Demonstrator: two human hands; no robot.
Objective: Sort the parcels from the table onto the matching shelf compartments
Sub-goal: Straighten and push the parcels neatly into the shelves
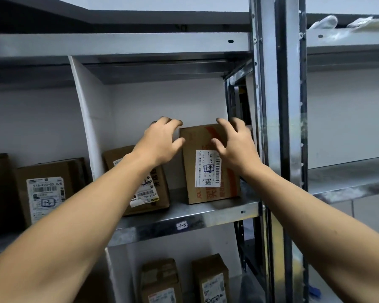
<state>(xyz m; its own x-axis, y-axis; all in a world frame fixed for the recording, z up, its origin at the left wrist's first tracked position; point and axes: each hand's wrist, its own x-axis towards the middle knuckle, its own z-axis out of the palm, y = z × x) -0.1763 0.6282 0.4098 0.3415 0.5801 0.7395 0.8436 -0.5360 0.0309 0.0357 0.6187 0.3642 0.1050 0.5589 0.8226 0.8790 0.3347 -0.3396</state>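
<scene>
Hands spread, gripping nothing: left hand [160,143] beside the upright parcel [208,171], right hand [235,146] before it.

i read a handwritten "14" on the upright parcel [208,169], "14" again on the shelf tag [182,225], and "516-k29-00 078" with "13" on the left parcel [45,193]

A crumpled white bundle [324,22] is lying on the top level of the right-hand rack [348,38], with a flat pale packet [369,24] sitting just beside it to the right. A white wall [348,110] is showing behind the rack. Pale tiles [372,215] are showing at the lower right, and a small blue object [314,290] is peeking out near the bottom edge.
</scene>
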